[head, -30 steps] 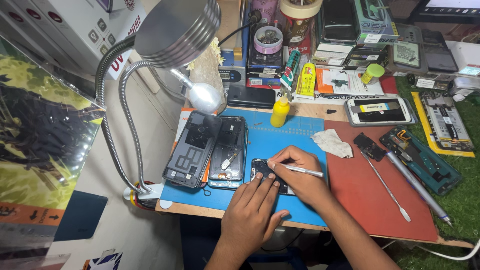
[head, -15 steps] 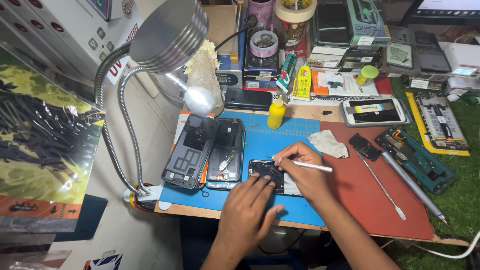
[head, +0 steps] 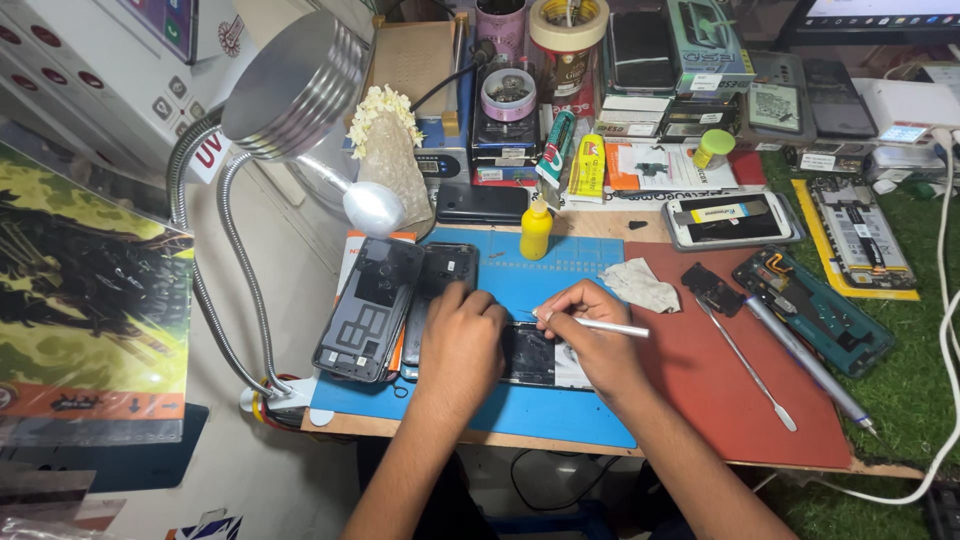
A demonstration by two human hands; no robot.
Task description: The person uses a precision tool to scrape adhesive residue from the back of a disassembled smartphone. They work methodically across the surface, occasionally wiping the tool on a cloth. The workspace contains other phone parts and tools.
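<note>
- On the blue mat [head: 590, 262], in the middle of the worktop [head: 700, 455], two bare hands work close together.
- The left hand [head: 462, 335] lies flat with its fingers bent down. It presses on the left end of a small dark phone part [head: 532, 356]. Its grip is mostly shut, pushing down on the part more than wrapping round it.
- The right hand [head: 590, 330] is just to the right of it. Its grip is shut on a thin silver tool [head: 600, 324], held like a pen. The tool's free end sticks out to the right.
- The phone part lies on the mat, under and between the two hands. The right hand rests on its pale right end.
- Just left of the left hand lie two open phone backs [head: 390, 305], side by side, dark and flat.
- Above the hands, farther back on the mat, stands a little yellow bottle [head: 536, 230].
- Right of the right hand lies a crumpled grey cloth [head: 640, 285], near but not touching.
- Farther right, on the red mat [head: 740, 410], lie a thin metal pick [head: 745, 365] and a long grey pen-like tool [head: 805, 365].
- Far to the left, a silver bendy lamp [head: 300, 90] leans over the worktop.
</note>
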